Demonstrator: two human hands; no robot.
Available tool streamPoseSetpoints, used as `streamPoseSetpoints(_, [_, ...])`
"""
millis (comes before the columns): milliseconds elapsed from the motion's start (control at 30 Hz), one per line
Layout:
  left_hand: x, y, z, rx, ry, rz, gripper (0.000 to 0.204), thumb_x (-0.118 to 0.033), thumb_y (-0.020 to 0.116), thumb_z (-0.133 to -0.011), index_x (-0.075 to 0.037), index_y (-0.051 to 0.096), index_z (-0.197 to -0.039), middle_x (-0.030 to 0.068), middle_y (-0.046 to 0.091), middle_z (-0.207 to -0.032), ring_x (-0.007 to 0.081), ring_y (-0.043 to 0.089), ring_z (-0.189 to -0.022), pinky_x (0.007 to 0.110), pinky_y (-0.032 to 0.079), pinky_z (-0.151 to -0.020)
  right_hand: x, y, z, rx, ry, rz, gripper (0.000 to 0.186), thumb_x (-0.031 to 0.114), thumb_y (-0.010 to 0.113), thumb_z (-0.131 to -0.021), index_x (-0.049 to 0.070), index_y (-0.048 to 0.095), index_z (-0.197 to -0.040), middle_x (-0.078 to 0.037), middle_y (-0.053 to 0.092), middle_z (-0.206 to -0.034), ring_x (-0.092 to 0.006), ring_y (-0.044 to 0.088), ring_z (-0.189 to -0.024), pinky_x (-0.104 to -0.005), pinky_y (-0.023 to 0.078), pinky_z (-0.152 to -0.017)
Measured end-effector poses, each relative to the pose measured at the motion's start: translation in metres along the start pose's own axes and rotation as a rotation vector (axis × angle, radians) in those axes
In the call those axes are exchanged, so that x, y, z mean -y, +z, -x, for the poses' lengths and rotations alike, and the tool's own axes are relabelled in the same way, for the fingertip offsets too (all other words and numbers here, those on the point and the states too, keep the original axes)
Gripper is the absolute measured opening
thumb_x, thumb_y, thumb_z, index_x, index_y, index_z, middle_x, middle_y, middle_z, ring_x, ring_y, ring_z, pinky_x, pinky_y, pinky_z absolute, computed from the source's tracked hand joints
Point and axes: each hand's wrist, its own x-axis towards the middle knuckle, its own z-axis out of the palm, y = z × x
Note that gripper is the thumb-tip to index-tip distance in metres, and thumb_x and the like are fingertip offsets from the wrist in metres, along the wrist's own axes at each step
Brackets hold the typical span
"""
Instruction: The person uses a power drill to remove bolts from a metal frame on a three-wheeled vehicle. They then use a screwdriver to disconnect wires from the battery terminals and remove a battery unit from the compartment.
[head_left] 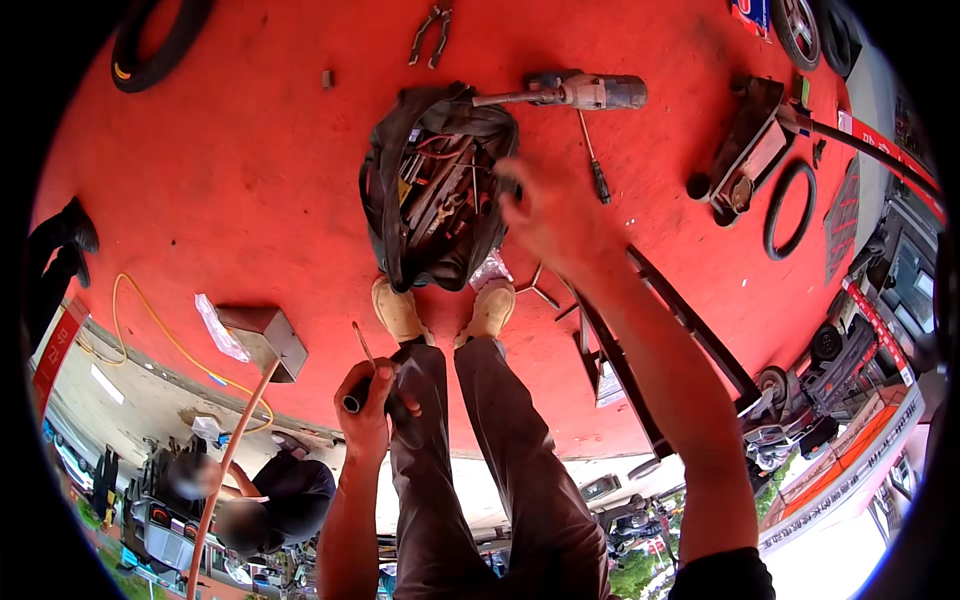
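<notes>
My left hand (368, 408) is closed around a screwdriver (362, 342), its thin shaft pointing up and a dark, rounded end showing beside the fingers. In front of my shoes stands a black tool bag (376, 220), gaping wide. Loose hand tools (445, 195) fill it, among them wrenches and a red-handled tool. My right hand (560, 215) is at the bag's right rim, blurred by motion. Something dark shows between its thumb and fingers, but whether it is held or part of the bag is unclear.
On the red floor lie a power tool (600, 92), a black-handled screwdriver (597, 172) and pliers (430, 38). A floor jack (750, 150) and a tyre (790, 210) are at right. A black metal frame (690, 325) lies near my right forearm; a metal box (268, 338) stands left. People are at left.
</notes>
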Motion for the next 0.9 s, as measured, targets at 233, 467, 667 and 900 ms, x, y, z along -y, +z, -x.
streamPoseSetpoints(233, [0.076,-0.031,0.039,-0.083,-0.173,-0.026,0.019,-0.018,0.072,-0.104,-0.001,0.064,-0.099,0.0059,0.064,-0.08,0.0168,0.061,-0.05,0.032,0.048,-0.044,-0.131,0.03,-0.056,0.253,-0.326,0.181,0.042,0.025,0.072,-0.098,0.008,0.063,-0.135,-0.009,0.066,-0.132,-0.029,0.061,-0.126,-0.0437,0.046,-0.109])
streamPoseSetpoints(467, [0.121,0.003,0.05,0.032,-0.194,0.06,0.007,-0.004,0.068,-0.105,-0.002,0.063,-0.101,0.0033,0.063,-0.085,0.0111,0.062,-0.053,0.026,0.047,-0.046,-0.11,0.058,-0.058,0.186,-0.493,0.191,0.026,0.024,0.071,-0.099,0.01,0.068,-0.121,-0.003,0.067,-0.113,-0.0256,0.063,-0.105,-0.0405,0.049,-0.094])
streamPoseSetpoints(667, [0.125,0.005,0.046,0.037,-0.125,-0.002,0.006,0.0,0.068,-0.103,-0.001,0.063,-0.102,0.0038,0.065,-0.093,0.0096,0.061,-0.054,0.025,0.046,-0.047,-0.113,0.061,-0.039,0.167,-0.471,0.222,0.021,0.023,0.075,-0.095,0.012,0.069,-0.111,0.0,0.067,-0.095,-0.0222,0.062,-0.099,-0.0377,0.05,-0.086])
streamPoseSetpoints(900, [0.127,0.001,0.042,0.013,-0.111,-0.015,0.009,0.002,0.068,-0.102,-0.003,0.06,-0.101,0.0026,0.064,-0.091,0.0068,0.059,-0.054,0.023,0.044,-0.046,-0.114,0.078,-0.005,0.105,-0.423,0.22,0.018,0.026,0.081,-0.089,0.015,0.067,-0.091,0.002,0.064,-0.087,-0.0211,0.062,-0.098,-0.0379,0.05,-0.083])
